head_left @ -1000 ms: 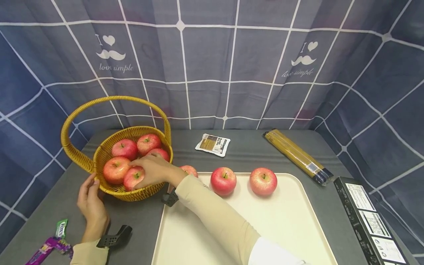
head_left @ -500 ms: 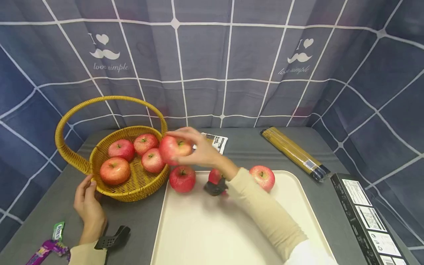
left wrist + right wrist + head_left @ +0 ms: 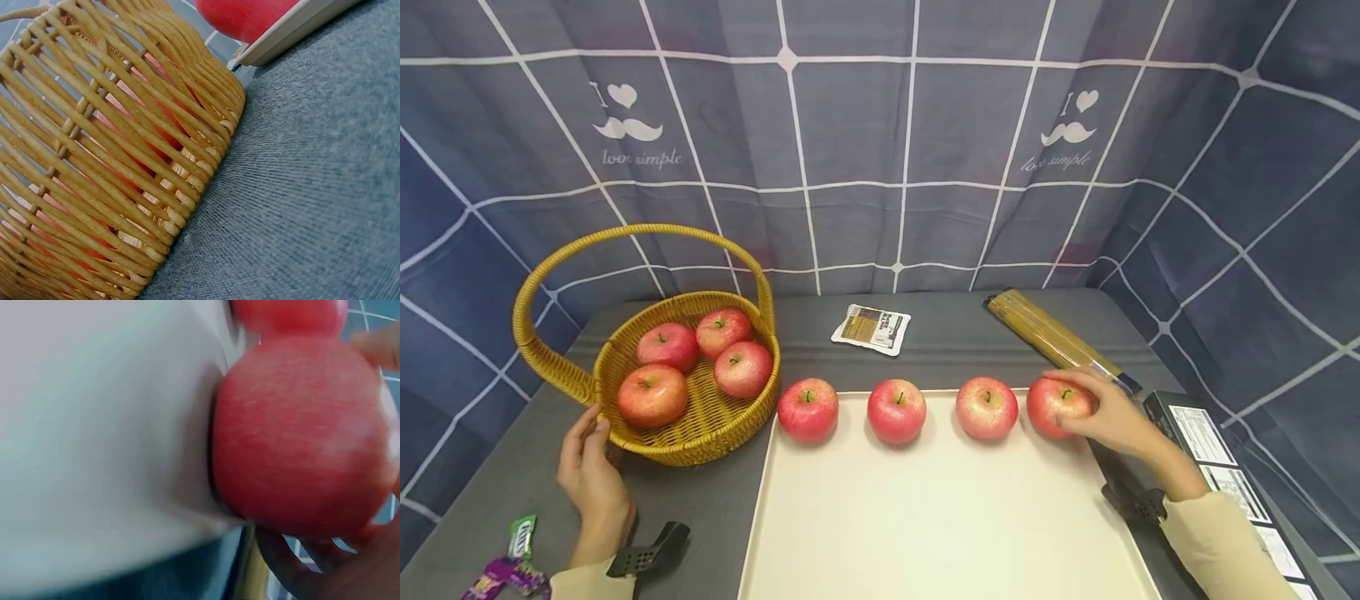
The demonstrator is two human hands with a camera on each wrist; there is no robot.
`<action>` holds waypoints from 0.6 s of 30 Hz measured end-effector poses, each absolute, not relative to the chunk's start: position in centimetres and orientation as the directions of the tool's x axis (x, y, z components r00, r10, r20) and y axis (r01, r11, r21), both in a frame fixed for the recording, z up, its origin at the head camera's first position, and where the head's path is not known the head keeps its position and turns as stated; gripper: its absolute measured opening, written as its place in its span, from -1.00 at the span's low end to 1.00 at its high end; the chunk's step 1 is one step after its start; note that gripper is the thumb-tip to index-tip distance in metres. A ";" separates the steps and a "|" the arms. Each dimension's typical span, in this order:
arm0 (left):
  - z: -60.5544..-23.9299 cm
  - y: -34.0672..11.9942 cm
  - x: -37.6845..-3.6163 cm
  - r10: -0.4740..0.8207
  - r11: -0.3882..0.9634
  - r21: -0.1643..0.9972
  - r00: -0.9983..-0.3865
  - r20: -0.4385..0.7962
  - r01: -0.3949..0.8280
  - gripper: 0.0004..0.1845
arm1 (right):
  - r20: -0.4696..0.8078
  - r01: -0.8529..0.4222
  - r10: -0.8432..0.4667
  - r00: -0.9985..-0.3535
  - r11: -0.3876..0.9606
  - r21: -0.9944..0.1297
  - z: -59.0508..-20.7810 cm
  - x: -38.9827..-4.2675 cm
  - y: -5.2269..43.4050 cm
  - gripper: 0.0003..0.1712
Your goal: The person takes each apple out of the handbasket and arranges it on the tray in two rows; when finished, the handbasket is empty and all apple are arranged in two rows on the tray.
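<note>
The left hand (image 3: 591, 475) still rests at the basket (image 3: 647, 437), fingers straight against its near rim. Farther out, the right hand (image 3: 1112, 417), curled around an apple (image 3: 1058, 406), has carried it from the basket to the far right corner of the tray (image 3: 940, 533). Four apples now line the far edge; four remain in the basket.

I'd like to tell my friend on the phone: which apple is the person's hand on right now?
Find the cream tray on the grey table. Four red apples line its far edge; the held apple is the rightmost. It alone has the right hand curled round it, nearest the black box.
</note>
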State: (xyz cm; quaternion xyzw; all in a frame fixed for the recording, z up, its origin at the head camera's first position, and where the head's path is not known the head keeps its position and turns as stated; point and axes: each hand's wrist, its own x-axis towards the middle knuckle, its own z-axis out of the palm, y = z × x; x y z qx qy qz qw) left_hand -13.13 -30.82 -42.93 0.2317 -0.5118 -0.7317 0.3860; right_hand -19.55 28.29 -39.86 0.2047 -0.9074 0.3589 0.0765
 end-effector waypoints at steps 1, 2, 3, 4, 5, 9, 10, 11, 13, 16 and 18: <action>-42.9 -30.8 -13.1 -0.803 -0.177 0.926 -0.593 0.061 0.334 -0.71 | 0.280 -0.432 -0.329 -0.902 0.667 -0.607 -40.3 -19.2 28.6 -0.29; -42.9 -30.8 -13.1 -0.803 -0.176 0.924 -0.593 0.065 0.340 -0.71 | 0.276 -0.438 -0.342 -0.899 0.671 -0.598 -40.6 -19.0 28.8 -0.29; -42.9 -30.8 -13.2 -0.801 -0.177 0.922 -0.594 0.069 0.345 -0.71 | 0.275 -0.444 -0.350 -0.896 0.678 -0.586 -40.7 -18.8 28.8 -0.28; -43.0 -30.8 -13.2 -0.800 -0.178 0.920 -0.596 0.072 0.350 -0.71 | 0.268 -0.445 -0.356 -0.895 0.684 -0.578 -40.6 -18.6 28.8 -0.26; -43.0 -30.7 -13.2 -0.798 -0.180 0.917 -0.598 0.075 0.355 -0.71 | 0.268 -0.447 -0.358 -0.894 0.686 -0.574 -40.4 -18.6 28.6 -0.25; -42.9 -30.7 -13.2 -0.797 -0.188 0.909 -0.598 0.080 0.373 -0.71 | 0.292 -0.471 -0.371 -0.882 0.679 -0.563 -38.3 -19.1 26.4 -0.16; -42.9 -30.7 -13.2 -0.798 -0.192 0.906 -0.598 0.080 0.377 -0.72 | 0.299 -0.477 -0.372 -0.879 0.667 -0.573 -37.5 -19.3 25.4 -0.15; -42.9 -30.7 -13.2 -0.798 -0.195 0.904 -0.598 0.080 0.380 -0.72 | 0.312 -0.491 -0.379 -0.871 0.649 -0.581 -36.8 -19.7 24.1 -0.14; -42.9 -30.6 -13.2 -0.797 -0.195 0.903 -0.599 0.082 0.384 -0.71 | 0.340 -0.531 -0.411 -0.846 0.602 -0.596 -35.4 -20.4 21.0 -0.14; -42.9 -30.5 -13.3 -0.797 -0.192 0.902 -0.598 0.086 0.386 -0.71 | 0.351 -0.592 -0.492 -0.797 0.518 -0.617 -33.8 -21.7 15.1 -0.15; -42.9 -30.5 -13.3 -0.797 -0.183 0.905 -0.597 0.091 0.383 -0.71 | 0.339 -0.629 -0.566 -0.751 0.459 -0.628 -33.2 -22.6 10.2 -0.15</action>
